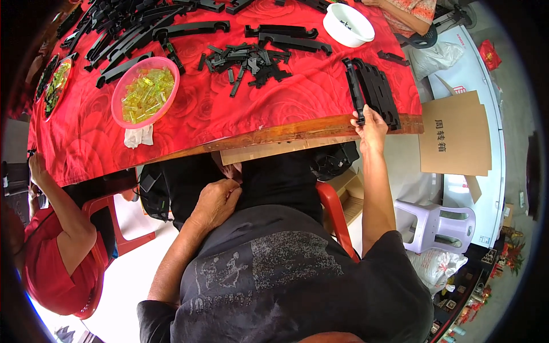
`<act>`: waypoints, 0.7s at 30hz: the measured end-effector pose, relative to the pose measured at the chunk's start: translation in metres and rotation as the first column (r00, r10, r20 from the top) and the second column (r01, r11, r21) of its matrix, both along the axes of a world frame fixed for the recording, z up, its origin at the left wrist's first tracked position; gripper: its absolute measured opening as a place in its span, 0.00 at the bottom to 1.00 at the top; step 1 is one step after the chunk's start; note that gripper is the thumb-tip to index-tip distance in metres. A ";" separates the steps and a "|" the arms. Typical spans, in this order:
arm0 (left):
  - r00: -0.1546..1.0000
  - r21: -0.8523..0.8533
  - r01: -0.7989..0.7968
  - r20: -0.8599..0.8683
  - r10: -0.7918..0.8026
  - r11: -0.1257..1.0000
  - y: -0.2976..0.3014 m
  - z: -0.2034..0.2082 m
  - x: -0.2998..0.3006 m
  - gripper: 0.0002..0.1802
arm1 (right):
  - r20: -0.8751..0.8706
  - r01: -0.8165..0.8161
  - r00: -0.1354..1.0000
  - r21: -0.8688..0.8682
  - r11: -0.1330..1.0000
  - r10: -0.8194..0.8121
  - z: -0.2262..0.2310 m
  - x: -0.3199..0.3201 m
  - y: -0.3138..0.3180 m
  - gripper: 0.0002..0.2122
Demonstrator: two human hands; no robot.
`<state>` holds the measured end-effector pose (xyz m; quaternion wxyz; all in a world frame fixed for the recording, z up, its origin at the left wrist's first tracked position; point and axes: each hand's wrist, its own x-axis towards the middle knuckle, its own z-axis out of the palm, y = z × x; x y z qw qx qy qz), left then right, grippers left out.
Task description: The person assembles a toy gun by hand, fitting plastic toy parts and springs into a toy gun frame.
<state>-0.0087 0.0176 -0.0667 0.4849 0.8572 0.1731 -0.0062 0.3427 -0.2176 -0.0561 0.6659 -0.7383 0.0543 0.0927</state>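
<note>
At the table's front edge on the right, my right hand (372, 132) is closed on the near end of a long black plastic piece (354, 88). Thumb and fingers grip it from both sides. Right beside it, several similar black pieces (377, 91) lie side by side in a flat row, their near ends at the wooden edge. My left hand (215, 203) rests on my lap, its back facing up. Its fingers look loosely extended, partly hidden, and I see nothing held there.
A red patterned cloth (206, 108) covers the table. On it are a pink bowl (116, 103) of yellowish clear tubes, small black parts (251, 62), long black pieces (131, 43) and a white bowl (349, 37). People sit left and far right. A purple stool (432, 220) and cardboard (457, 134) stand right.
</note>
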 end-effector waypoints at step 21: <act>1.000 -0.023 -0.007 -0.010 0.007 1.000 0.000 0.001 0.001 0.10 | 0.569 0.308 0.811 -0.617 0.724 0.139 -0.012 0.002 -0.053 0.15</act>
